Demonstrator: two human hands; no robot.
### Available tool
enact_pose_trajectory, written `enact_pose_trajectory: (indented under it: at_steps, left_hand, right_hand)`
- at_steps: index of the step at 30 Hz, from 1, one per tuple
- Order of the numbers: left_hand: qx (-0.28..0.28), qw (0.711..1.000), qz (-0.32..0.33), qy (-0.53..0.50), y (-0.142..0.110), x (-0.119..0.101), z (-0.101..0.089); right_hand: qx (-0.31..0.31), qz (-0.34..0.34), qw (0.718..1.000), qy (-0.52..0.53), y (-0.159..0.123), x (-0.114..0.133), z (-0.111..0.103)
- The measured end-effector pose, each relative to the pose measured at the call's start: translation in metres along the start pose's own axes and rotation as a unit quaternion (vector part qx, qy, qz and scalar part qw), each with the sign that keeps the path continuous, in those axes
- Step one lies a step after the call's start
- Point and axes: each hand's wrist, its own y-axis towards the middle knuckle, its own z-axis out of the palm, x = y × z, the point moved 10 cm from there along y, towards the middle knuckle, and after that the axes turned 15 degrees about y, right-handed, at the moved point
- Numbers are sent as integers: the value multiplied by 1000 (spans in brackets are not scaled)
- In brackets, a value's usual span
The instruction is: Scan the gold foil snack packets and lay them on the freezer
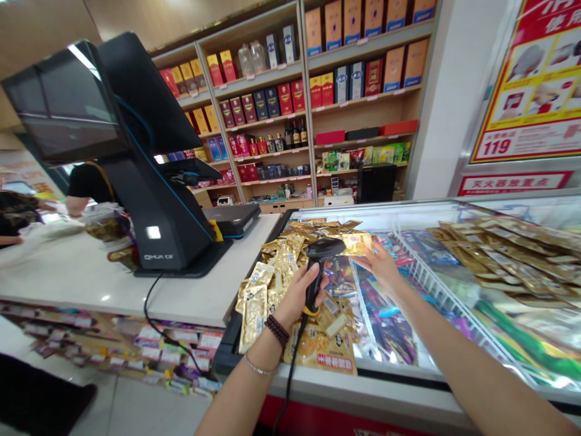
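My left hand (303, 292), with a beaded bracelet at the wrist, is wrapped round the handle of a black barcode scanner (325, 247). The scanner's head points right, and its cord hangs down past my wrist. In front of it, my right hand (380, 261) pinches a small gold packet (357, 244), which is brightly lit by the scanner's beam. Below and left of both hands, a heap of gold foil packets (285, 257) lies on the freezer's glass top. A larger gold bag (320, 348) lies under my left hand.
A black checkout terminal (170, 236) stands on the white counter (200, 300) to the left. More gold packets (512, 254) are piled on the right of the freezer (426, 212). Shelves of boxed goods (299, 57) line the back wall. A person in black (86, 184) is behind the terminal.
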Motion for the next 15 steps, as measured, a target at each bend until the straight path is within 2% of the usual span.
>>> enact_pose_trajectory:
  at_steps: [9, 15]
  left_hand:
    - [0, 1000, -12, -5, 0, 0, 1]
    - [-50, 999, -8, 7, 1, -5, -10]
  right_hand:
    - [1, -4, 1000, 14, -3, 4, 4]
    - [-58, -4, 997, 54, -1, 12, -5]
